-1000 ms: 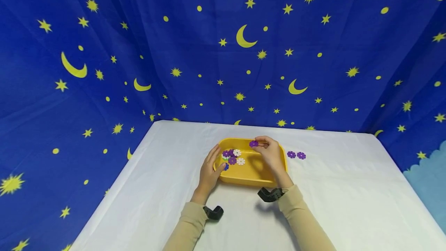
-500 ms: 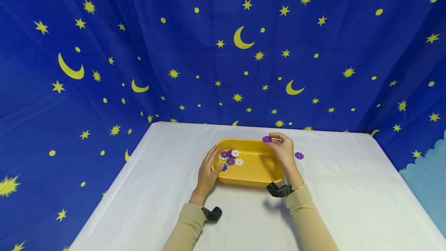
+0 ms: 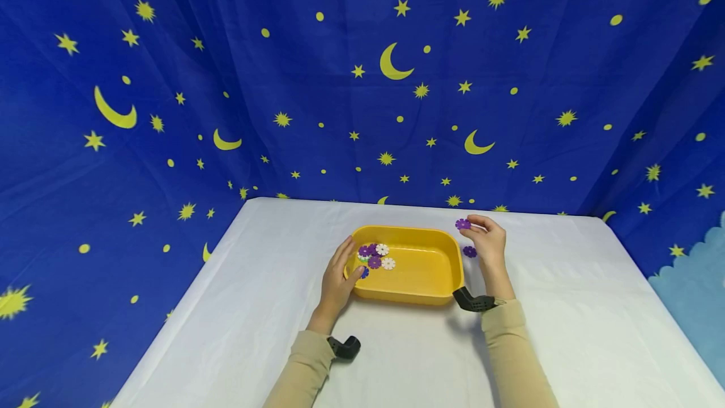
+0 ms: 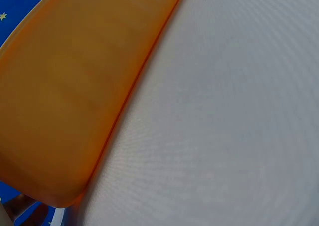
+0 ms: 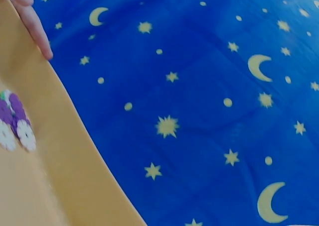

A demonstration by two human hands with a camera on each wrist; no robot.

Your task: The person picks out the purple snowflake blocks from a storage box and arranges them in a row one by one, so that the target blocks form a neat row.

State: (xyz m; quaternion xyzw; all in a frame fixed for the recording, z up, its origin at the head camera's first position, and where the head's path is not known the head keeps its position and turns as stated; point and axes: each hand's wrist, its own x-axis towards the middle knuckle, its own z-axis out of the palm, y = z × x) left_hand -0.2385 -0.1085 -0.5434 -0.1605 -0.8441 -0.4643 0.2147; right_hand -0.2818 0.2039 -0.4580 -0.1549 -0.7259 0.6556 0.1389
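In the head view my right hand (image 3: pixel 489 247) pinches a purple snowflake disc (image 3: pixel 462 224) between its fingertips, to the right of the yellow tray (image 3: pixel 421 298). A second purple disc (image 3: pixel 469 251) lies on the white cloth, between the tray and that hand. My left hand (image 3: pixel 338 279) holds the tray's left end, thumb over the rim and fingers along the outer side. Inside, near the thumb, several discs lie grouped: purple ones (image 3: pixel 374 262), white ones (image 3: pixel 387 264) and a partly covered blue one (image 3: pixel 365 272). The right wrist view does not show the pinched disc.
White cloth (image 3: pixel 572 307) covers the table around the tray. A blue curtain (image 3: pixel 340 93) with yellow moons and stars stands behind and at the sides. The tray's outer wall (image 4: pixel 75 86) fills much of the left wrist view.
My right hand has moved right with the pinched purple disc, from above the tray to beyond its right end. It now covers the spot of the farther-right purple disc. The left hand stays put.
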